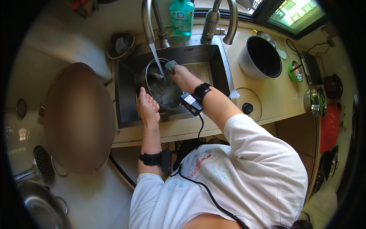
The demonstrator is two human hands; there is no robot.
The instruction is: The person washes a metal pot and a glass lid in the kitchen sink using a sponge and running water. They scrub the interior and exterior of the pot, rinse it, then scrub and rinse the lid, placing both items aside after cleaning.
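A metal pot with water in it sits tilted in the sink. From the curved faucet, a stream of water runs into the pot. My right hand holds a green scrubbing pad at the pot's upper right rim. At the lower left side of the pot is my left hand, fingers curled and thumb up. Whether it grips a pot handle is hidden. A glass lid with a black knob lies on the counter to the right of the sink.
A rice cooker inner pot stands on the right counter. Behind the sink are a green soap bottle and a second faucet. A bowl sits at the back left corner. Metal bowls with greens are far right.
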